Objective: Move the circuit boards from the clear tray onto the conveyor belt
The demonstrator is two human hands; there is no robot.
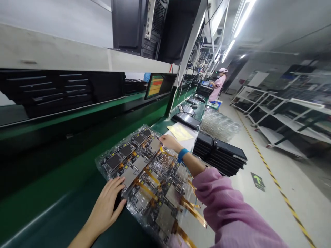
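A clear plastic blister tray on the green bench carries rows of circuit boards with silver shields and orange flex cables. My left hand lies along the tray's near left edge. Its fingers are stretched out, with the fingertips on the tray edge and the thumb apart. At the far side of the tray, my right hand, with a blue wrist band, has its fingers pinched at the edge of one circuit board. The fingertips on the board's far side are partly hidden.
Yellow and white paper sheets lie beyond the tray. Stacks of black flat devices and clear trays stand at the right. A shelf overhangs the bench. A co-worker in pink stands farther along; white carts line the aisle.
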